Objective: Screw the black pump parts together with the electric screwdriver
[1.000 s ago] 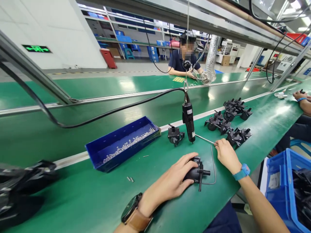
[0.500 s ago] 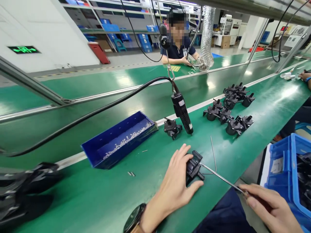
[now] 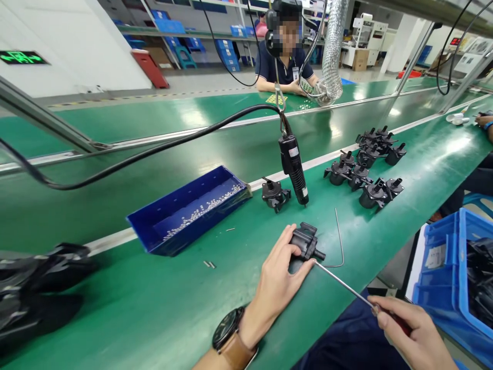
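My left hand (image 3: 278, 275), with a watch on its wrist, is closed around a black plastic housing (image 3: 305, 242) that has a short pipe stub and lies on the green bench. In my right hand (image 3: 408, 329) is a screwdriver (image 3: 342, 283), held by its handle, most of which the fingers hide. Its long metal shaft slants up to the left, and the tip is close by my left thumb, just below the housing. Whether the tip touches anything I cannot tell. A bent metal rod (image 3: 339, 239) lies right of the housing.
A blue bin (image 3: 154, 253) of small metal pieces stands at left. Beyond my left hand hang a power screwdriver (image 3: 293, 167) and, beside it, another housing (image 3: 274, 194). Several housings (image 3: 360, 174) stand at right. A blue crate (image 3: 439, 282) sits below the bench. A co-worker (image 3: 283, 67) sits opposite.
The left fingers have moved from lying over the housing to gripping its side, and the housing has turned a little. The screwdriver tip has come off the housing toward the left thumb. The view has shifted slightly.
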A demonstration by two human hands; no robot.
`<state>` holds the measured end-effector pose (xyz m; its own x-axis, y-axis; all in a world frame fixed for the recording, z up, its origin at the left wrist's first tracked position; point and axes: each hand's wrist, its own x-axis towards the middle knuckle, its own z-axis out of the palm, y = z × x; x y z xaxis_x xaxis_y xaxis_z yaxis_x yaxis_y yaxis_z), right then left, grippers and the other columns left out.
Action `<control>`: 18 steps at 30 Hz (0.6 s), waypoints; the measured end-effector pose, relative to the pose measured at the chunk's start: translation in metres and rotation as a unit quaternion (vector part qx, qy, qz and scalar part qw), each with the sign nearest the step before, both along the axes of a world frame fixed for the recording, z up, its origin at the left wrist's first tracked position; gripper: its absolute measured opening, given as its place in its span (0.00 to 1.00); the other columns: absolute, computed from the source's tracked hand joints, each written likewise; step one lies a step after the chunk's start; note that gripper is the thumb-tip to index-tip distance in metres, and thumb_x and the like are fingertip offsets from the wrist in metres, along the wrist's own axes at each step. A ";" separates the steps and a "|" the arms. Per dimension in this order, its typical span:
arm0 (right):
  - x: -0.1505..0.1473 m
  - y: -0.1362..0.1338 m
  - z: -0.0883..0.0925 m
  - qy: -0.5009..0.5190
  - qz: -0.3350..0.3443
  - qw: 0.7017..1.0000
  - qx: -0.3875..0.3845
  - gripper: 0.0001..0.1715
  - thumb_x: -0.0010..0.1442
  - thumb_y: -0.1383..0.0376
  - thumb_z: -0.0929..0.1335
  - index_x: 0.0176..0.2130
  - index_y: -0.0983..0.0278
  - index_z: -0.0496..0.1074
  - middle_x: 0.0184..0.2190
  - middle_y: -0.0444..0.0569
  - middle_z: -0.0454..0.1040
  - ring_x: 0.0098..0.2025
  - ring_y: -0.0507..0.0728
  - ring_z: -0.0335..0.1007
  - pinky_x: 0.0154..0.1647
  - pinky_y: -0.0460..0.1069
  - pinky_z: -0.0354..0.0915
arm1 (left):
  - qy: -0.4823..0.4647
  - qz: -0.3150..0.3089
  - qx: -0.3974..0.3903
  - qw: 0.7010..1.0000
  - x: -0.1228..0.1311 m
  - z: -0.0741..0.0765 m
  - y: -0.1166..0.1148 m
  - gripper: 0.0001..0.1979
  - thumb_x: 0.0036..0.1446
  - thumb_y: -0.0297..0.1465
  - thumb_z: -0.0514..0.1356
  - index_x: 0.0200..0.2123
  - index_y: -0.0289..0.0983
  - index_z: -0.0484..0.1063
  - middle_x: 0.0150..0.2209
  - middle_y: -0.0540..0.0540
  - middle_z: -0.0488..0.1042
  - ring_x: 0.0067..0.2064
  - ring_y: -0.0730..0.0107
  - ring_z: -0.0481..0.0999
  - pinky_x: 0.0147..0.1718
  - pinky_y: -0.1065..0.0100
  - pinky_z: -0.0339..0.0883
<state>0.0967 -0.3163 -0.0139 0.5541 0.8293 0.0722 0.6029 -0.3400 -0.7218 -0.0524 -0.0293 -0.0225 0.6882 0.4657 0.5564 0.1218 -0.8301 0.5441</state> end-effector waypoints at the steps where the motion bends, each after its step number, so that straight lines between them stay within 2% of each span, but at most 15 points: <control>1: -0.001 0.001 -0.003 0.011 -0.005 1.000 -0.003 0.15 0.67 0.57 0.71 0.50 0.55 0.84 0.45 0.50 0.87 0.43 0.59 0.86 0.44 0.45 0.80 | -0.008 0.000 0.002 1.000 0.000 0.001 0.001 0.12 0.62 0.32 0.68 0.39 0.40 0.65 0.64 0.28 0.72 0.67 0.45 0.71 0.60 0.47 0.74; 9: -0.006 0.011 -0.012 0.101 -0.037 0.994 -0.022 0.19 0.69 0.53 0.69 0.51 0.58 0.83 0.49 0.56 0.85 0.48 0.61 0.84 0.50 0.48 0.77 | 0.005 0.032 -0.029 0.999 -0.003 -0.001 -0.006 0.10 0.62 0.30 0.66 0.41 0.41 0.66 0.65 0.30 0.71 0.66 0.48 0.72 0.59 0.48 0.74; 14: -0.007 0.009 -0.011 0.155 -0.050 0.986 -0.027 0.20 0.67 0.52 0.70 0.52 0.58 0.83 0.48 0.56 0.84 0.50 0.63 0.81 0.51 0.50 0.75 | 0.026 0.038 -0.060 0.997 -0.002 -0.002 -0.010 0.09 0.63 0.28 0.64 0.43 0.41 0.66 0.67 0.30 0.68 0.67 0.50 0.71 0.57 0.51 0.74; 16: -0.006 0.013 -0.008 0.212 -0.062 0.975 -0.030 0.21 0.65 0.50 0.71 0.50 0.59 0.84 0.42 0.55 0.84 0.41 0.60 0.80 0.41 0.48 0.74 | 0.009 0.039 -0.066 0.997 -0.002 -0.002 -0.010 0.08 0.62 0.28 0.64 0.41 0.41 0.67 0.66 0.31 0.69 0.66 0.51 0.72 0.57 0.51 0.74; 17: -0.005 0.015 -0.005 0.268 -0.068 0.960 -0.040 0.23 0.64 0.48 0.72 0.48 0.61 0.84 0.36 0.53 0.82 0.32 0.55 0.77 0.32 0.46 0.71 | 0.002 0.039 -0.068 0.997 -0.001 -0.002 -0.010 0.08 0.61 0.27 0.64 0.41 0.41 0.67 0.66 0.32 0.70 0.65 0.51 0.73 0.57 0.51 0.74; 18: -0.004 0.019 -0.002 0.338 -0.077 0.936 -0.055 0.24 0.63 0.47 0.71 0.46 0.62 0.83 0.30 0.50 0.80 0.23 0.51 0.69 0.22 0.44 0.64 | -0.004 0.038 -0.069 0.997 -0.001 -0.002 -0.009 0.08 0.61 0.27 0.64 0.40 0.41 0.67 0.65 0.32 0.71 0.65 0.51 0.74 0.57 0.51 0.74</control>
